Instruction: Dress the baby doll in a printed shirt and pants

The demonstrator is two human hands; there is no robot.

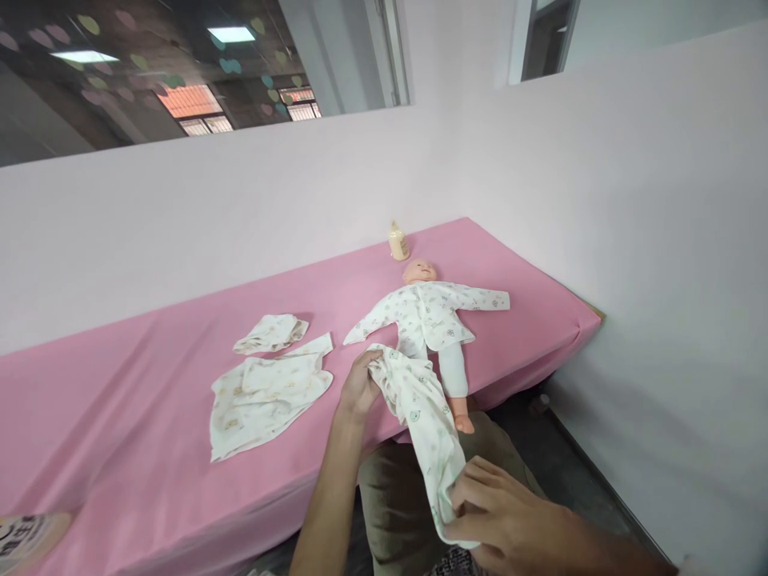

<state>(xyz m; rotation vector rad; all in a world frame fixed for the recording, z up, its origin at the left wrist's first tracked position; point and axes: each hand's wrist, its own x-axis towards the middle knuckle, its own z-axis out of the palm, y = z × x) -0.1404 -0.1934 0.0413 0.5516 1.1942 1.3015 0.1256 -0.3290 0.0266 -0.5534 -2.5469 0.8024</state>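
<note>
A pair of white printed baby pants [423,412] stretches between my two hands, hanging over the near edge of the table. My left hand [360,384] grips the pants at their upper, gathered end. Lower down, close to my body, my right hand [489,508] has its fingers closed on the leg end. Behind the pants lies a baby doll [420,272] on its back, in a printed white jacket [444,308] with its sleeves spread. One doll leg [453,372] shows, white above and bare at the foot; the pants cover the other.
The table wears a pink cloth [180,360]. Left of the doll lie a small white garment [270,392] and a folded printed cloth [273,332]. A baby bottle [398,242] stands past the doll's head. Walls border the back and right; a beige lettered object [30,536] sits at lower left.
</note>
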